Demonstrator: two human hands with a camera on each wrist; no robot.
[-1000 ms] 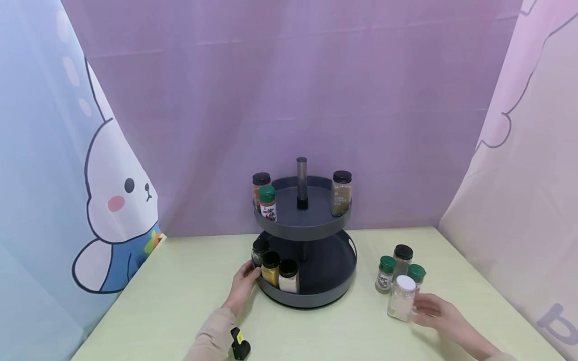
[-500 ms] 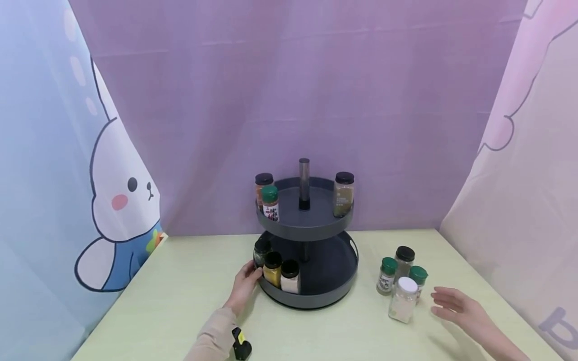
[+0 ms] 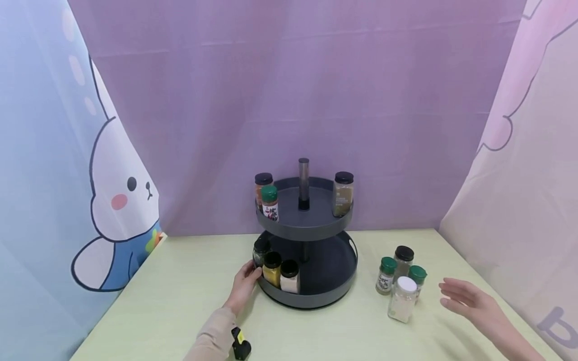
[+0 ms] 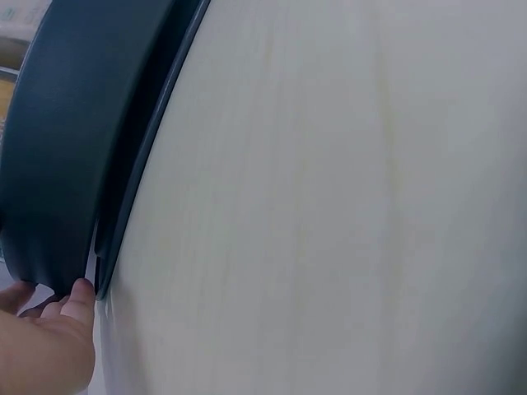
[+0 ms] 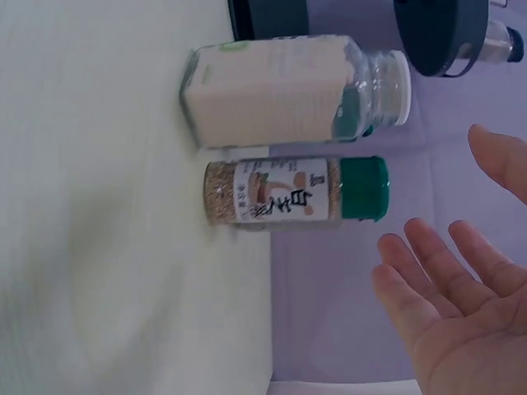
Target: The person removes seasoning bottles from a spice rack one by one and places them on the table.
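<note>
My left hand (image 3: 244, 288) grips the left rim of the lower tier of a dark two-tier spice turntable (image 3: 305, 302); the left wrist view shows fingers (image 4: 81, 298) hooked at the cutout in its wall. Inside that tier, by the hand, stand a dark jar (image 3: 261, 251), a yellow spice jar (image 3: 272, 269) and a black-lidded jar of pale powder (image 3: 289, 277). Held apart from everything, my right hand (image 3: 471, 303) has its fingers extended. To its left are a white-lidded jar (image 3: 402, 301) and a green-capped spice bottle (image 5: 284, 192), both upright on the table.
Another green-capped bottle (image 3: 386, 276) and a black-lidded jar (image 3: 404, 261) stand in the same cluster. The upper tier carries a green-capped bottle (image 3: 270, 204), an orange spice jar (image 3: 264, 184) and a tall black-lidded jar (image 3: 343, 194). A black-and-yellow object (image 3: 241, 345) lies near the left sleeve.
My right hand has left the white-lidded jar's side and moved to the right, clear of the cluster. The left hand keeps its place on the turntable's rim.
</note>
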